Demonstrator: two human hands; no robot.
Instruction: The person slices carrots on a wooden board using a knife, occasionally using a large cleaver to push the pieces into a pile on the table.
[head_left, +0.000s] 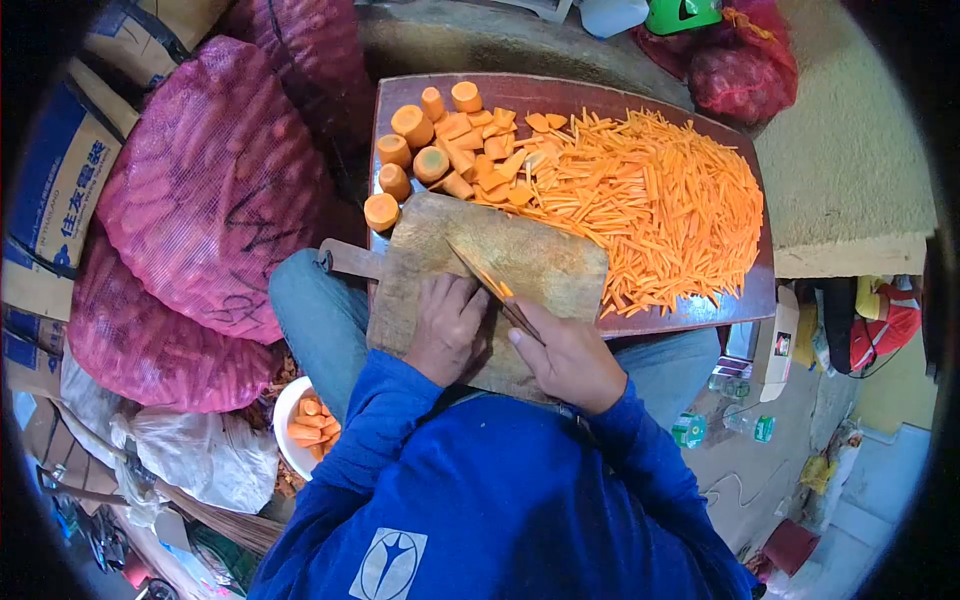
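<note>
A worn wooden cutting board [430, 235] lies across my lap against the table's near edge. My right hand [572, 352] is wrapped round the handle of a knife [472, 262], its blade angled up and left over the board. A few thin carrot strips [494, 284] cling along the blade. Close to the left of the blade, my left hand [448, 325] presses on the board with fingers curled; what lies under them is hidden. Just beyond the board are thick carrot chunks [412, 126], flat carrot slices [495, 180] and a large heap of carrot strips [670, 200].
The red-brown table [700, 315] carries the carrots. Pink mesh sacks [215, 190] fill the left side, with a white bucket [287, 425] of carrot pieces below them. Plastic bottles [690, 430] lie on the floor at right. A concrete wall [850, 130] stands behind.
</note>
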